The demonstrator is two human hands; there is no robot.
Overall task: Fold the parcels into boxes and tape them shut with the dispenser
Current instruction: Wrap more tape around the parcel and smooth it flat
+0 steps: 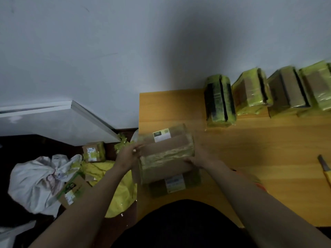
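Head view, looking down on yellow wooden worktop point(250, 158), dim light, some motion blur.

Cardboard box point(166, 153) at left edge of worktop, near the near-left corner, wrapped partly in yellow-green tape, white label on far face. Held between both hands, one at each end. Sits on or just above a second, flatter parcel point(174, 185) bearing a white label; contact between the two not clear.

Left hand point(128, 154) at box's left end, beyond worktop's left edge, fingers curled round that end. Right hand point(198, 158) at box's right near corner, fingers bent over the near edge, thumb side on top. Hands apart, box between them, both clamped on it. Forearms run in from the near side.

Row of four taped parcels point(268, 93) along far edge of worktop, toward far-right corner, standing close side by side against grey wall point(107, 51). Leftmost one darker, others brown card under yellow-green film. Well apart from the held box.

Knife-like tool point(324, 167) with yellow handle at right edge of worktop, partly cut off by the frame; type not certain.

Off the worktop, left, on dark floor: small labelled box point(93, 152), flat cardboard piece with label point(73, 190), yellow plastic bags point(114, 185), crumpled white sack point(41, 179), scraps of yellow-green tape point(121, 143).

Tape dispenser not identified with certainty.
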